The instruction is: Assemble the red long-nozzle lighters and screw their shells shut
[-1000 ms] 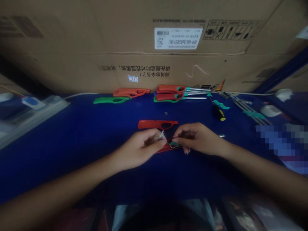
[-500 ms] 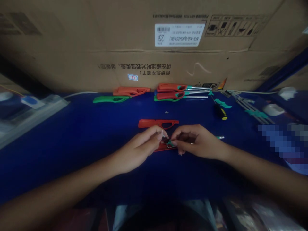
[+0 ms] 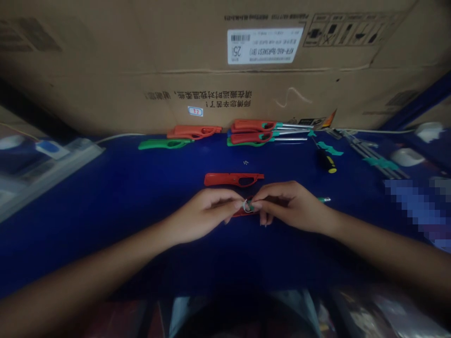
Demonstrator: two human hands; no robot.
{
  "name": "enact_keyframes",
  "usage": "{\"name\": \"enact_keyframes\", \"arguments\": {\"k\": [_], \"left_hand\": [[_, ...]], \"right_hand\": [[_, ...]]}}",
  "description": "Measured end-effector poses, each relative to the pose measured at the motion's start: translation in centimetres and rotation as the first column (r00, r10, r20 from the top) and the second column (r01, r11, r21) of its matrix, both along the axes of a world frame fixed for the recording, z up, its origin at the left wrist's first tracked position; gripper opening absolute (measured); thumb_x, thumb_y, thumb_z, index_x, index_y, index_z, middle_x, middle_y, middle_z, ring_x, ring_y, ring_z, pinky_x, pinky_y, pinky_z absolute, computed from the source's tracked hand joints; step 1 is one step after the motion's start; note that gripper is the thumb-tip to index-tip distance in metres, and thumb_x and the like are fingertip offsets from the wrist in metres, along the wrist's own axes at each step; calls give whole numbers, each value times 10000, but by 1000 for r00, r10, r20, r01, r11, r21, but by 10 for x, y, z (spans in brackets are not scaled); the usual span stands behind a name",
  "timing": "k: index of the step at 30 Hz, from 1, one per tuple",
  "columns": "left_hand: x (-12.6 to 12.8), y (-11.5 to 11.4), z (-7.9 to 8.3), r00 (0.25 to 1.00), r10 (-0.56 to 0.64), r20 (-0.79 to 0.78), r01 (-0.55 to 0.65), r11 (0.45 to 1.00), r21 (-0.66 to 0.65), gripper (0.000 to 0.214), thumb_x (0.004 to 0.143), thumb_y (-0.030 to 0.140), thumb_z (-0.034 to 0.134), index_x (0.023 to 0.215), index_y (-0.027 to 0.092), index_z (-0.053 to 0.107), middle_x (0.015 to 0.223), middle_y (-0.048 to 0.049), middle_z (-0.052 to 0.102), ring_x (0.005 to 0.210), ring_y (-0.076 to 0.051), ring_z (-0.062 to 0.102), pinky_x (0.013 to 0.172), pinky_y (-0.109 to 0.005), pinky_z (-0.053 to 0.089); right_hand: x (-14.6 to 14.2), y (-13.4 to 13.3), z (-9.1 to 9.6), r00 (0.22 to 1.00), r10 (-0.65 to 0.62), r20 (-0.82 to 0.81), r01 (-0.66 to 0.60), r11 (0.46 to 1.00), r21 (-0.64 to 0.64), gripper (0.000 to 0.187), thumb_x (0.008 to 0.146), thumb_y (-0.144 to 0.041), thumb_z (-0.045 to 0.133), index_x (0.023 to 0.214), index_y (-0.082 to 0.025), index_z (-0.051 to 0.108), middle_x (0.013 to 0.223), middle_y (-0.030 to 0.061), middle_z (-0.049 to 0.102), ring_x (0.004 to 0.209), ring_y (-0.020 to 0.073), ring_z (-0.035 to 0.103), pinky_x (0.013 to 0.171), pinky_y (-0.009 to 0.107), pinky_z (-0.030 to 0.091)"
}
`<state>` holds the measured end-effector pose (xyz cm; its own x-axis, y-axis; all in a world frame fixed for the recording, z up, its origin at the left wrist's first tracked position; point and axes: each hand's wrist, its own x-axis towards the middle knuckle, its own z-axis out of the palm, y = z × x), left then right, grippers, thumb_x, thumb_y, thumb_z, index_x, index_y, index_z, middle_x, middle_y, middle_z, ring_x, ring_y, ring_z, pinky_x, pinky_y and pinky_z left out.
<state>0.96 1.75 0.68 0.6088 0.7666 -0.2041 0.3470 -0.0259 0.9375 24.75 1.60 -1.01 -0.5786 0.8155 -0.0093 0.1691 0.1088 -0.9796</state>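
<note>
My left hand [image 3: 214, 210] pinches a small whitish piece [image 3: 244, 204] with a thin pale wire, between thumb and forefinger. Close beside it, my right hand [image 3: 285, 204] is closed in a pinch on a small green part [image 3: 250, 205]. Under both hands lies a red lighter shell half [image 3: 243, 212], largely covered by the fingers. Just beyond the hands is a second red shell half [image 3: 229, 179], with an oval trigger opening. A green-and-silver tip [image 3: 324, 200] shows to the right of my right hand; whether it joins the green part is hidden.
Assembled long-nosed lighters [image 3: 252, 137] lie along the cardboard box [image 3: 197, 80], beside orange [image 3: 186, 132] and green [image 3: 158, 144] handles. Tiny screws [image 3: 245, 163] sit on the blue table [image 3: 123, 178]. At right are a black-and-yellow screwdriver [image 3: 328, 162] and metal tubes [image 3: 373, 155].
My left fingertips have moved right and down, bringing the whitish piece up against the green part. My right hand stays nearly in place. The whole view has shifted slightly.
</note>
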Motion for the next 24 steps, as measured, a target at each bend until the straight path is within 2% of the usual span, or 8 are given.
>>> {"name": "enact_keyframes", "arguments": {"k": [5,9,11,17,24], "left_hand": [[1,2,-5,1000,9,9,-9,1000,-8,300,977,413,543,1014,154,689,688,35,532,654,-111,493,612,-241,355],[3,2,-6,999,5,51,-5,1000,-10,270,971,399,562,993,161,686,893,-8,651,842,-143,586,763,-258,420],[3,2,-7,998,-6,57,6,1000,-8,261,975,389,557,989,160,684,954,-21,672,921,-164,603,829,-272,429],[3,1,-8,999,-24,32,24,1000,8,274,981,404,544,1005,170,684,959,-19,678,921,-170,607,826,-276,434],[3,0,-6,999,-29,28,29,1000,12,254,981,384,552,999,169,686,977,-16,691,952,-169,624,851,-267,441]], "right_hand": [[1,0,-1,999,35,19,-37,994,99,176,944,-286,625,959,-132,711,753,14,641,546,85,627,500,204,554],[1,0,0,998,40,44,-48,981,189,145,952,-235,600,946,-137,706,830,20,630,506,46,561,458,182,478],[0,1,1,997,37,61,-50,973,225,130,950,-218,602,933,-143,706,837,20,643,526,45,556,493,185,474],[1,3,1,993,62,102,-90,950,300,125,943,-217,614,944,-155,722,870,43,681,762,109,641,670,222,510],[1,4,2,990,75,116,-108,946,307,132,950,-215,604,940,-152,720,869,41,689,779,115,650,709,235,513]]}}
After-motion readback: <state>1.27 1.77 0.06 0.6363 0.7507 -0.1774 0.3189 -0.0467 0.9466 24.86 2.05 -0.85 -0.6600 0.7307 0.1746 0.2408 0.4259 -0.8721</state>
